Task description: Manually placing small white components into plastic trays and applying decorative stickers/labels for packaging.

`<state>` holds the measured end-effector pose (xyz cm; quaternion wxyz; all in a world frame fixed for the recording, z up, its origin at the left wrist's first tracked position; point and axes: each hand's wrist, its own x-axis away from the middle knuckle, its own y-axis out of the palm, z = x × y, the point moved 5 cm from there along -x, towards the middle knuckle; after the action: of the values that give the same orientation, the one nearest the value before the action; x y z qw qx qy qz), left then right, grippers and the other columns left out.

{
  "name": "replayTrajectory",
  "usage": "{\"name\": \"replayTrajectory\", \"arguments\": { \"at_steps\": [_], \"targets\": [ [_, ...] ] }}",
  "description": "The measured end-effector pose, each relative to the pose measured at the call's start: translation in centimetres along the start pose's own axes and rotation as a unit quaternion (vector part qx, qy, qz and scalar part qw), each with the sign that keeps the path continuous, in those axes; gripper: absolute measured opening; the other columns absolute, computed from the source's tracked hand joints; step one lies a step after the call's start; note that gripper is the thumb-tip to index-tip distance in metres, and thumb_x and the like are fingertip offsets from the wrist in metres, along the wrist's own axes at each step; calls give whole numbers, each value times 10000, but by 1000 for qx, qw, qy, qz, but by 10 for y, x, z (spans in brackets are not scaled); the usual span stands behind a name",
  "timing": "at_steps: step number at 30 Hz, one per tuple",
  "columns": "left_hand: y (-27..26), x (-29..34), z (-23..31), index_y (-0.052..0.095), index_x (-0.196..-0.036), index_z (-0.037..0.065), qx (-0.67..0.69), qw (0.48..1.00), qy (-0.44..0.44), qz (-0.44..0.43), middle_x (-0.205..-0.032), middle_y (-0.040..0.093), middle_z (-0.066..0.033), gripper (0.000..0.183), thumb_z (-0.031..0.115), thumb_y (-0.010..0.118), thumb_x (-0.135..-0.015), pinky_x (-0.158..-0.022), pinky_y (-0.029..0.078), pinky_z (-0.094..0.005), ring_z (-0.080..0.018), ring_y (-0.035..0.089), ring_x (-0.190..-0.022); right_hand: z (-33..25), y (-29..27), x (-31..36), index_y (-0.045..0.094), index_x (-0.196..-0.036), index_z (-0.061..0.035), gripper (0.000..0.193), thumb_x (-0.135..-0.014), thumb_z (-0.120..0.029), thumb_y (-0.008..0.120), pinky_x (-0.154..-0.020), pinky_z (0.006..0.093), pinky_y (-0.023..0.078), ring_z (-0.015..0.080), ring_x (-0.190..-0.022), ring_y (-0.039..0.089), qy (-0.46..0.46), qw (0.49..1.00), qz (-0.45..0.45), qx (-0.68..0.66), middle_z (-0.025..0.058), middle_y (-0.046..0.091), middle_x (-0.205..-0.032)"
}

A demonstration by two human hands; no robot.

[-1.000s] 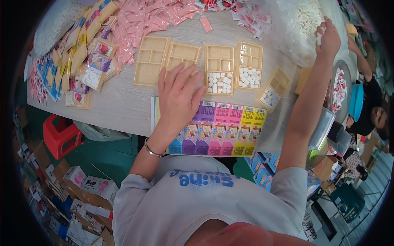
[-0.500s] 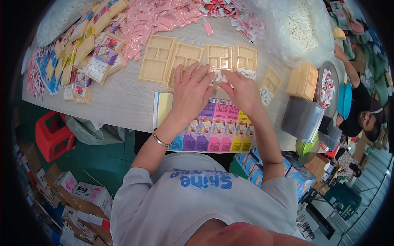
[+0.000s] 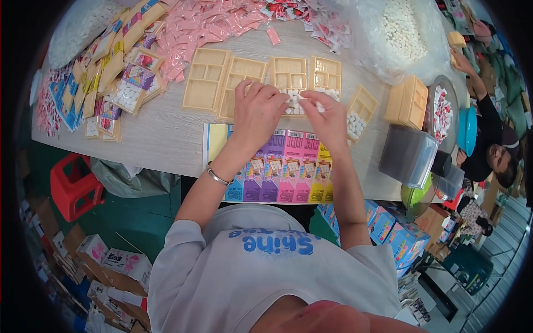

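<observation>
Beige compartment trays lie in a row on the table. My left hand [image 3: 256, 108] rests over the second tray [image 3: 248, 66] and the edge of the third tray [image 3: 288, 65], fingers bent but apart, its tips beside small white marshmallow-like pieces [image 3: 294, 106]. These pieces lie in the third tray's near compartment. Just above them, my right hand [image 3: 327, 117] pinches one such white piece between thumb and forefinger. A fourth tray [image 3: 326, 65] and a tilted fifth tray [image 3: 363, 100] also hold white pieces. The leftmost tray [image 3: 206, 80] is bare. My fingers partly hide the trays.
A printed colour sheet [image 3: 272, 191] lies under my forearms. Around the table are packed trays [image 3: 130, 91], pink sachets [image 3: 194, 25], a bag of white pieces [image 3: 402, 36], stacked trays [image 3: 408, 102] and a grey bin [image 3: 408, 155]. A co-worker [image 3: 488, 139] is at the right.
My right hand has drawn back slightly from the third tray and now pinches a white piece. The left hand's fingers have drawn closer together. The whole view has shifted a little.
</observation>
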<state>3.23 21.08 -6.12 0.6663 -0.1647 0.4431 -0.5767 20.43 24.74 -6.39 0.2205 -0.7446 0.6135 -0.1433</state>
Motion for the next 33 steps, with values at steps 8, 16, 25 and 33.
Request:
{"name": "replayTrajectory", "arguments": {
  "at_steps": [8,16,25,33],
  "targets": [
    [0,-4,2,773,-924,159,-28,999,17,19,-854,683,12,107,172,767,-819,-1052,362,-449,-192,635,-924,-2,3,1,757,-1012,-17,138,-909,-109,760,-601,284,509,123,-691,636,-27,998,39,49,9,680,-792],
    [5,-11,6,771,-982,160,-35,999,14,-38,-966,700,13,156,166,769,-826,-1073,357,-464,-186,630,-991,21,-21,22,662,-1127,-20,182,-1003,-142,608,-462,224,345,60,-572,442,230,819,53,-523,-12,542,-773],
    [17,12,20,478,-1510,112,-100,978,66,-170,-1569,451,-80,716,461,681,-918,-1209,184,-623,-313,331,-1493,32,2,23,598,-1079,-36,199,-1028,-216,530,-454,243,333,116,-611,442,198,526,-64,-825,40,532,-837],
    [-12,16,14,673,-1252,133,-54,996,33,-62,-1279,629,-47,477,360,773,-845,-1166,263,-565,-267,520,-1284,31,-19,44,660,-1040,-40,196,-1018,-216,576,-472,234,366,98,-592,470,206,725,-37,-656,16,578,-812]
  ]
}}
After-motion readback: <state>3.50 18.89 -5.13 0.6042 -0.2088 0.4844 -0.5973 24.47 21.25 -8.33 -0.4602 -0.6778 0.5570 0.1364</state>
